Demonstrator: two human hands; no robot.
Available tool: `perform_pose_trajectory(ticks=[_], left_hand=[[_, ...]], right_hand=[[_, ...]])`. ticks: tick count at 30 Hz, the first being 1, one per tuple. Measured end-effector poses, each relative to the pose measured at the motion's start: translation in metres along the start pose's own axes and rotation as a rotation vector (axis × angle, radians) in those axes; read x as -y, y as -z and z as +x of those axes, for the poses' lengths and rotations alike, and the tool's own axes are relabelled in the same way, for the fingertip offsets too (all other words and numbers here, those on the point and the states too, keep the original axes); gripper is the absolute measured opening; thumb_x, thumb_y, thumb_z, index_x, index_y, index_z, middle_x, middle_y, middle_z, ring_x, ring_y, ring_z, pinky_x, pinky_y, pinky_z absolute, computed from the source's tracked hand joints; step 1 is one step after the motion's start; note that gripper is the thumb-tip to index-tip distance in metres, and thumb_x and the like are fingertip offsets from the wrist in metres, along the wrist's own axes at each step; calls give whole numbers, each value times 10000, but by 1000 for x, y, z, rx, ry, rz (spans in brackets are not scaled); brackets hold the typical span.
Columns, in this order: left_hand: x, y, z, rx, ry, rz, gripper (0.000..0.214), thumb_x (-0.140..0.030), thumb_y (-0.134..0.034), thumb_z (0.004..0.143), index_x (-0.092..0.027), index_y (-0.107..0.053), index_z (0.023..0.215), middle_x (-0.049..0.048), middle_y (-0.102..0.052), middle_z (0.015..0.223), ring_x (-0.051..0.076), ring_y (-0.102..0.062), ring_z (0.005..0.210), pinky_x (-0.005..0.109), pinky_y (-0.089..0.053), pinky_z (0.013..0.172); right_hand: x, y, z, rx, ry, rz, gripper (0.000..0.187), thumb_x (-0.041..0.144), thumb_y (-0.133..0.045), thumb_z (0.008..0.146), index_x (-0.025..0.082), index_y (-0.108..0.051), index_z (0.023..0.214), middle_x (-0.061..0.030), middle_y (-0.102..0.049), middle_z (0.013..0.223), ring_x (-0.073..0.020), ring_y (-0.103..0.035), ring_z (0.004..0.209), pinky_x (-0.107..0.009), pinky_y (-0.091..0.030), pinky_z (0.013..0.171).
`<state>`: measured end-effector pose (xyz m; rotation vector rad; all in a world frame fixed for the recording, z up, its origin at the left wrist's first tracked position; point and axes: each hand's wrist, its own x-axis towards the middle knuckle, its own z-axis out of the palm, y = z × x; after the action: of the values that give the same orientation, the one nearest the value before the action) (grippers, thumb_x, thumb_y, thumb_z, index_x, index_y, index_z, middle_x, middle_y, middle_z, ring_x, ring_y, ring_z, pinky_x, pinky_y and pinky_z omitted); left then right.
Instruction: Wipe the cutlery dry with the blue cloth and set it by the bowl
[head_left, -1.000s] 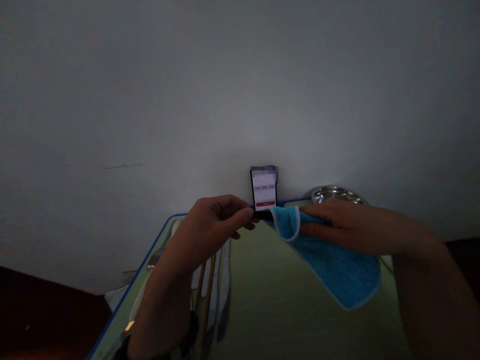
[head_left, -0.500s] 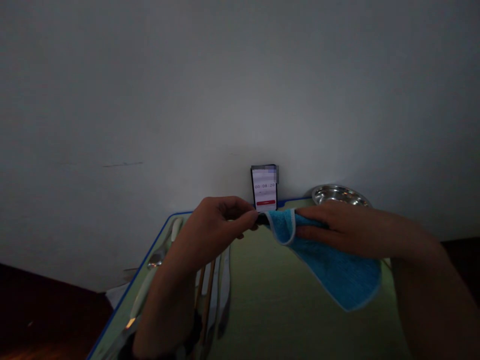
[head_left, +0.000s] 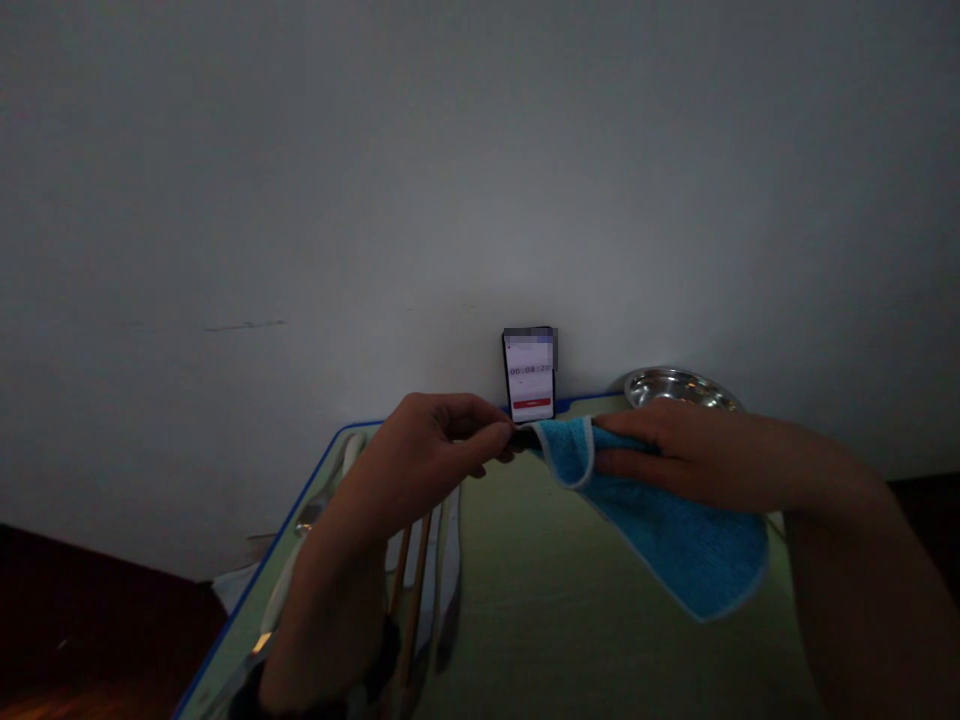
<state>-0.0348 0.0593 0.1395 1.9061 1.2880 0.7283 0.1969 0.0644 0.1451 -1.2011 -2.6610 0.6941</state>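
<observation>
Pinching a small dark object (head_left: 525, 438), too dim to identify, the left hand (head_left: 427, 455) has its fingers closed tight. Touching those fingertips, the right hand (head_left: 675, 450) clasps a blue microfibre cloth (head_left: 675, 545) around the object's other end. Just beyond the fingertips stands an upright lit phone (head_left: 529, 373), and behind the right knuckles sits a round steel dish (head_left: 679, 385). Below the left wrist lie wooden chopsticks (head_left: 409, 600) on a pale green table (head_left: 540, 600).

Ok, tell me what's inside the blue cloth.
The white-edged blue cloth, gripped by the right hand, wraps a dark thin item pinched by the left hand; only its tip shows, the rest is covered.
</observation>
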Motion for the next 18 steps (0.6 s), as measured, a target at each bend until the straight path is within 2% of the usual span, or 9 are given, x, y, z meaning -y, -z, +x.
perform_pose_trajectory(ticks=[18], left_hand=[[0,-2,1,8,15,-1,195,-294,-506,790,-153,-640,777,36,-675,729,139,-613,640,222,-482,549]], right_hand=[[0,0,2,10,-14,0,311,445,-394,843,223,-594,932,-24,-625,833,-132,-562,672,-243,-393,562]])
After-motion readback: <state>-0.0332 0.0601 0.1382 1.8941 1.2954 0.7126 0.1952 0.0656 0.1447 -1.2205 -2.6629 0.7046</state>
